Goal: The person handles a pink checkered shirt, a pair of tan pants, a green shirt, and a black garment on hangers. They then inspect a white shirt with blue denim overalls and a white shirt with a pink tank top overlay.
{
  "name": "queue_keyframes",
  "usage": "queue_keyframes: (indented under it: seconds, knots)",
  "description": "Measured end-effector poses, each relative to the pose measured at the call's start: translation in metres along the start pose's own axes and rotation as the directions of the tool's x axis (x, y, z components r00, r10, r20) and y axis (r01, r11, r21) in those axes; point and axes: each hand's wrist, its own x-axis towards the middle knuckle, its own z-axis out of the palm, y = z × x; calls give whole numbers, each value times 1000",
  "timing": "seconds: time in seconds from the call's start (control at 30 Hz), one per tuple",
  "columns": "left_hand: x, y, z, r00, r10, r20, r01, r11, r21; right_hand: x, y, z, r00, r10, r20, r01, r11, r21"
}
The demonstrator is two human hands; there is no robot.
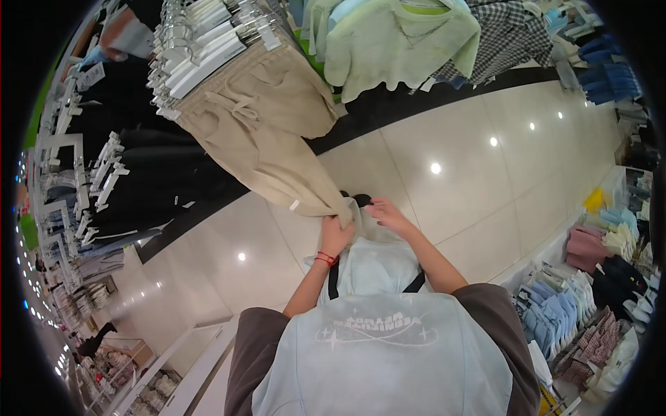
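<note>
Beige drawstring trousers point(257, 125) hang from a white clip hanger at the upper middle, one leg stretched down toward me. My left hand point(336, 236), with a red string on its wrist, is closed on the lower end of that leg. Just right of it, my right hand point(388, 215) has its fingers bent at the edge of a pale cloth point(370, 225); whether it pinches the cloth is too small to tell. A light blue garment point(374, 267) with dark straps lies below both hands, against my printed light blue top point(381, 347).
Black trousers point(146, 180) hang on a rack at the left. A pale green top point(402, 45) and checked clothes point(510, 41) hang at the top. Folded and hung small clothes point(555, 305) fill a low display at the right. Glossy tiles point(458, 180) cover the floor.
</note>
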Motion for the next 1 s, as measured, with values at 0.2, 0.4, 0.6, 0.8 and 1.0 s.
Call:
queue_keyframes:
  seconds: [0.2, 0.4, 0.6, 0.8, 1.0]
  knots:
    - [-4, 23, -21, 926, -188, 327, 262, 945, -198, 11, -24, 40, 952, 170, 255, -184, 982, 31]
    - [-16, 20, -25, 740, -524, 422, 622, 294, -726, 2, -4, 30, 904, 148, 402, -348, 801, 488]
    - [-25, -26, 0, 813, -380, 441, 553, 265, -790, 6, 20, 20, 934, 70, 350, -232, 864, 446]
    - [-20, -33, -4, 702, -542, 462, 464, -144, -874, 3, 8, 14, 999, 36, -12, -33, 983, 181]
    - [-15, -30, -20, 814, -476, 332, 259, -214, -942, 11, -4, 18, 991, -117, -65, 127, 978, 167]
